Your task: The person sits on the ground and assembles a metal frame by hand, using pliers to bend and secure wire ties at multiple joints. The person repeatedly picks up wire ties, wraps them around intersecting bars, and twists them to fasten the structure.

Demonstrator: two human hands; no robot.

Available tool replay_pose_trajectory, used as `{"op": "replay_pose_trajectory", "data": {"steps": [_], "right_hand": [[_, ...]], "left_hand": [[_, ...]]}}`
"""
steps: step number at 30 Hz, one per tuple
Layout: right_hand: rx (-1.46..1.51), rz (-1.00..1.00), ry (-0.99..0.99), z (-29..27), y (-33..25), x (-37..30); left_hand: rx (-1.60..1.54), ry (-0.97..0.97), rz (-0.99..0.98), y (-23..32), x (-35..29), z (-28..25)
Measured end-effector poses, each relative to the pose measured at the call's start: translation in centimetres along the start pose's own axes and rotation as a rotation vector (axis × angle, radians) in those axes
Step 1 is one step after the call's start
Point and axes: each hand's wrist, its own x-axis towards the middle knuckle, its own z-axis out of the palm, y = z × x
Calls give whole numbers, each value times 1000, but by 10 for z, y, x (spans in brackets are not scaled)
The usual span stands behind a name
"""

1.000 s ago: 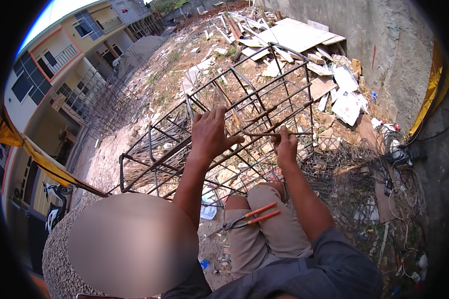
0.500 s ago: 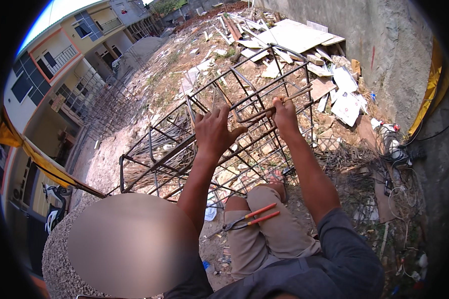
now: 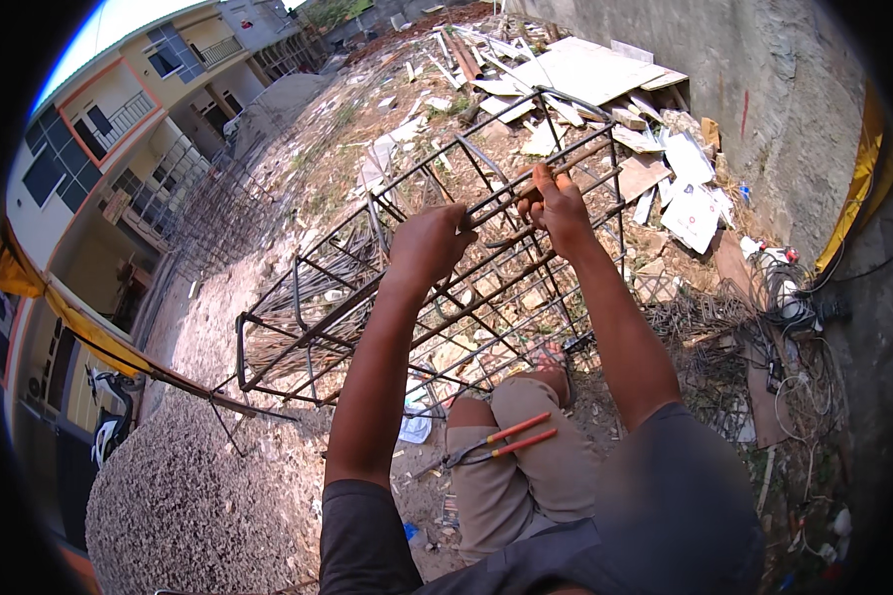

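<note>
Rusty steel fills my view: a rebar cage (image 3: 437, 268) lies on its side on the rubble-strewn ground (image 3: 298, 188), just ahead of the person's knees. Left hand (image 3: 429, 243) has its grip curled shut over an upper long bar, I'd say to steady the frame. Right hand (image 3: 558, 206) is pinched closed on a neighbouring bar near a stirrup crossing, likely where a tie sits. Red-handled pincers (image 3: 496, 443) rest on the thigh, both hands being busy. Broken boards (image 3: 605, 74) lie beyond.
</note>
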Motion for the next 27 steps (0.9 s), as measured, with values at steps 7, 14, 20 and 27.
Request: {"op": "replay_pose_trajectory", "data": {"steps": [7,14,20,27], "right_hand": [[-28,-79,31,-1,7,1],[-44,-82,136,-9,10,7],[62,-13,174,-5,12,0],[-99,-94,212,3,11,-6]], "left_hand": [[-160,51,-65,1,-1,-1],[-240,189,-36,5,-5,5],[-241,204,-77,8,-5,9],[-103,79,-110,16,-4,2]]}}
